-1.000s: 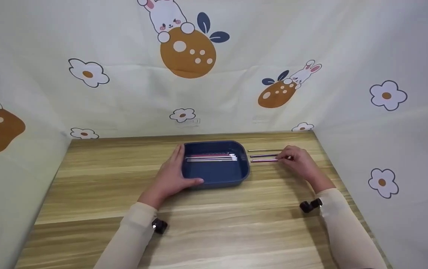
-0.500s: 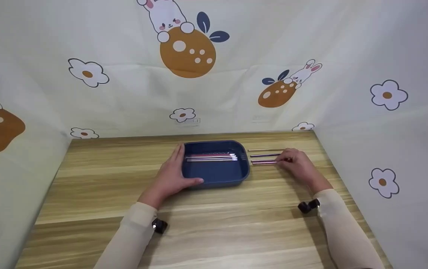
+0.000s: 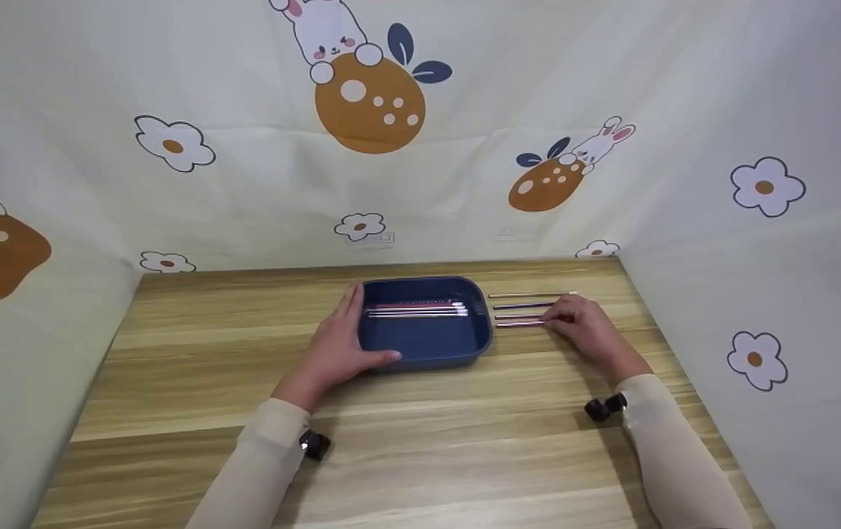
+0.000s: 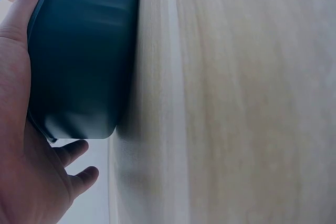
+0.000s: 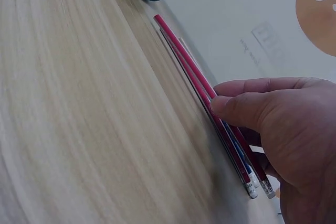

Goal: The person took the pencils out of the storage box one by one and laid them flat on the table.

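Observation:
A dark blue rectangular box (image 3: 424, 342) sits on the wooden table with several pencils (image 3: 416, 311) lying lengthwise in it. My left hand (image 3: 336, 345) rests against its left end, thumb along the front rim and straight fingers along the side. Two of those fingertips stick out past the box (image 4: 84, 77) in the left wrist view. Right of the box, my right hand (image 3: 582, 323) pinches a red eraser-tipped pencil (image 5: 181, 52) between thumb and forefinger, close over the table. Beyond it lie a pink pencil (image 3: 517, 317), a blue pencil (image 3: 523, 306) and a gold-toned pencil (image 3: 527, 295).
A pale cloth printed with rabbits, oranges and flowers (image 3: 464, 176) hangs behind the table and at both sides. Wood-grain tabletop (image 3: 449, 441) stretches in front of the box between the forearms. A small black camera (image 3: 604, 408) sits at each wrist.
My right hand has drawn the pinched pencil slightly toward the front, opening a gap between it and the pink pencil beside it. The left hand and the box have stayed put.

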### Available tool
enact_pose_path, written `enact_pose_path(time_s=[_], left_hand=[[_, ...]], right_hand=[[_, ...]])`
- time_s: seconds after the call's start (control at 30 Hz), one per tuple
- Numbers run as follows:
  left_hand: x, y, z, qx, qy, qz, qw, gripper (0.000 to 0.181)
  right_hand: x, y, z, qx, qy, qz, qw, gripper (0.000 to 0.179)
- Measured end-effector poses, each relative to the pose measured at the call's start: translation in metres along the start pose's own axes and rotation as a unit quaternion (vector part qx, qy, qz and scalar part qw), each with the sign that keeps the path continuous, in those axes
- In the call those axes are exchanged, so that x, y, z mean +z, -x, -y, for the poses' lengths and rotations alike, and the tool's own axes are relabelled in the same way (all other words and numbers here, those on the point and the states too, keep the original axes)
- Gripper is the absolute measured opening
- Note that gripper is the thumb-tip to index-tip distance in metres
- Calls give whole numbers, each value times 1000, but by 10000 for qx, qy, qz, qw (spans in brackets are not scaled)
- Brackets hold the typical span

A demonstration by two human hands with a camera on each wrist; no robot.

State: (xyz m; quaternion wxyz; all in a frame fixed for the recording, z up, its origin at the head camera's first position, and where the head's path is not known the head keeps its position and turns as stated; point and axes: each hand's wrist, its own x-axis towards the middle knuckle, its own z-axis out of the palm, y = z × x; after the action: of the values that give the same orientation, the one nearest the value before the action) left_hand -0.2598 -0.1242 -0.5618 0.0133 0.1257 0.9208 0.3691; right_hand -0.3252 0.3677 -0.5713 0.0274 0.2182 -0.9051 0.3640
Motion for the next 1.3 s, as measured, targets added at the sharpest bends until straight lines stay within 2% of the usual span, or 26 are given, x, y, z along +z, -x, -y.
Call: enact_pose_path(time_s=[0.57,1.1,1.3], left_hand=[[-1,2,-1,-69,62,61,9999,143],[-1,1,0,-57,27,47,10000,144],[-1,-1,-1,-48,5,86,10000,145]], right_hand=[[5,0,-2,-177,458,83,9988,13],[5,3,-1,-24,194,-123,9997,14],[5,3,1,8,37,-163,9999,9]])
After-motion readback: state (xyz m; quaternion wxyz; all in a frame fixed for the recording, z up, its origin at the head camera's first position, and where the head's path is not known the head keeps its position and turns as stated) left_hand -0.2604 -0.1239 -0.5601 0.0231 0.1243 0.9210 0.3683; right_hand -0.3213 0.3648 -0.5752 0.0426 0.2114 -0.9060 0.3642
